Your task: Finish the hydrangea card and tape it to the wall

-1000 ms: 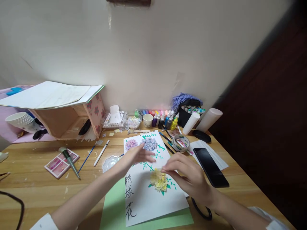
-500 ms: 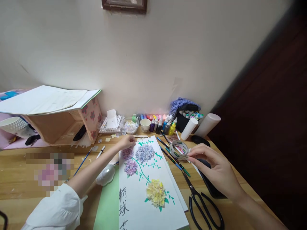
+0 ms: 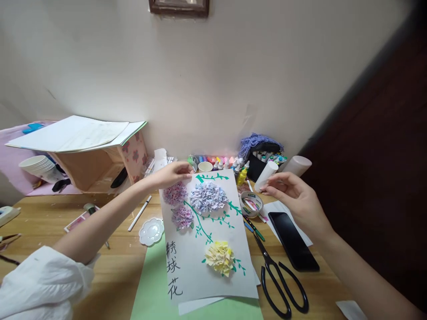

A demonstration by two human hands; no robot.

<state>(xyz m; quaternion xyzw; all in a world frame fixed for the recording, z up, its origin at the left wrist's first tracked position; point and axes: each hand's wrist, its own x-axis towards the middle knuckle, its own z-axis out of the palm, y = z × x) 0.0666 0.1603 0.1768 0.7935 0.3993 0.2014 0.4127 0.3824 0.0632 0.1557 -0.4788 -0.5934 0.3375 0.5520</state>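
Left hand [image 3: 171, 174]: pinched on the upper edge of the sheet [image 3: 207, 253], centre of the frame; the edge seems raised so that the paper flowers [image 3: 207, 197] face the viewer.
Right hand [image 3: 295, 198]: fingers curled, held above the tape [image 3: 251, 204], beside the tube [image 3: 267, 175]; whether anything is pinched cannot be told.
Sheet: laid over green paper [image 3: 150, 298], probably as backing.
Lower right: scissors [image 3: 280, 284], phone [image 3: 293, 240].
Surface: cluttered wooden table [image 3: 36, 222], pale wall [image 3: 213, 80] behind.

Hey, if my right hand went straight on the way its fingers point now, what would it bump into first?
Most likely the white tube, whose lower end lies just past the fingers of the right hand. Beyond it is the lifted flower picture. Depth is unclear, though.
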